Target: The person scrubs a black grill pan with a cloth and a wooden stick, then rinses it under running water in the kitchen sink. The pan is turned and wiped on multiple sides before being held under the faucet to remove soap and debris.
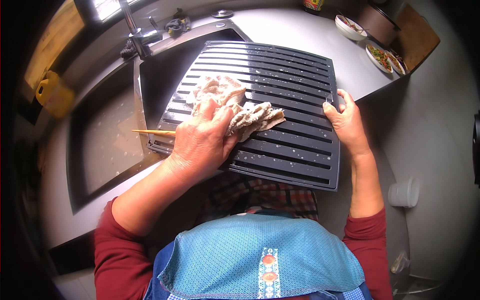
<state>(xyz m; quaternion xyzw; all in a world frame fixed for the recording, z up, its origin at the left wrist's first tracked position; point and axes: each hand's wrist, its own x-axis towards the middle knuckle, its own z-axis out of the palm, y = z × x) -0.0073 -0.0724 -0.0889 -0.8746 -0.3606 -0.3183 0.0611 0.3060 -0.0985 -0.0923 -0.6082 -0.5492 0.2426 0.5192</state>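
Note:
A dark slatted panel, wet with droplets, lies tilted across the front of the sink and the counter's edge. My left hand presses a crumpled beige cloth onto its slats. A thin wooden stick, perhaps a chopstick, sticks out to the left from under that hand; whether the fingers hold it is hidden. My right hand grips the panel's right edge, thumb on top and the other fingers partly hidden beyond the rim.
Murky water stands in the left basin, beside a chrome faucet. A yellow jug is at far left. Food sits in a white bowl and on small dishes near a pot. A plastic tub is lower right.

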